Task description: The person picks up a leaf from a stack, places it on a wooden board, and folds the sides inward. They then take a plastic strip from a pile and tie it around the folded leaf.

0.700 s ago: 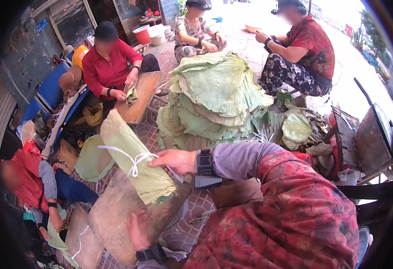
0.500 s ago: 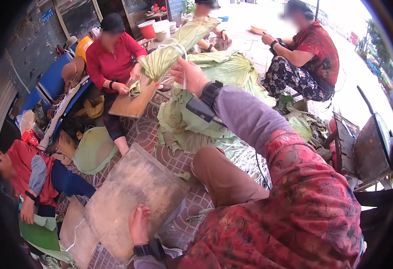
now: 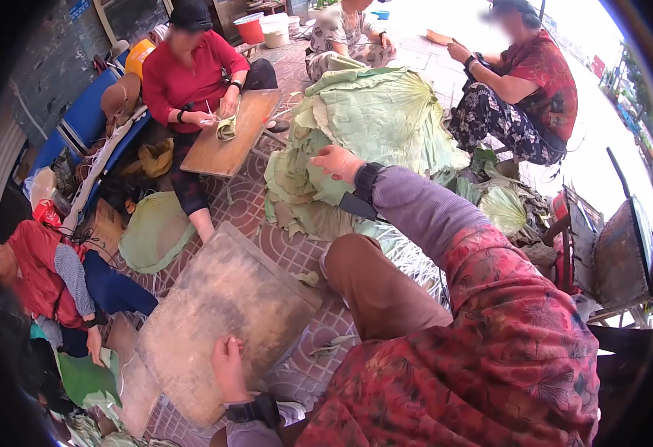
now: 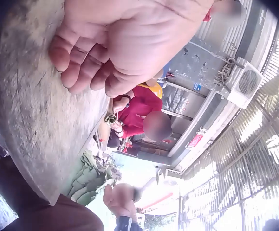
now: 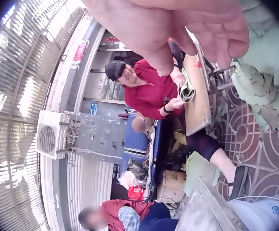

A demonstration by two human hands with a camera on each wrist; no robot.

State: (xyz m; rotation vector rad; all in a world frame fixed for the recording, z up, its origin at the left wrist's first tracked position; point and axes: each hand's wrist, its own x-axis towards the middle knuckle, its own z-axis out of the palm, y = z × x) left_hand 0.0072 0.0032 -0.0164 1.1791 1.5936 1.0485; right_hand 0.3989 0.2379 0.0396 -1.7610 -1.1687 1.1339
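Note:
My right hand (image 3: 338,162) is in the air before a tall stack of large dried green leaves (image 3: 375,112), its fingers loosely bent and holding nothing. In the right wrist view the right hand's fingers (image 5: 221,38) hang relaxed. Low over the worn wooden board (image 3: 207,298), my left hand (image 3: 230,365) has its fingers loosely curled, with nothing in them. The left wrist view shows the left palm (image 4: 134,43) beside the board's surface. A pale green leaf roll (image 3: 347,62) shows at the back top of the stack, partly hidden.
A person in red (image 3: 192,67) handles a rolled leaf bundle (image 3: 226,128) on a wooden board (image 3: 248,123). At left another person (image 3: 47,268) holds a green leaf (image 3: 88,378). White strips (image 3: 416,264) lie beside my knee. A metal-backed chair (image 3: 620,253) stands right.
My right hand carried a leaf bundle tied with white string up and away over the stack. Now the bundle has left that hand, which has come back lower. The left hand stayed over the board.

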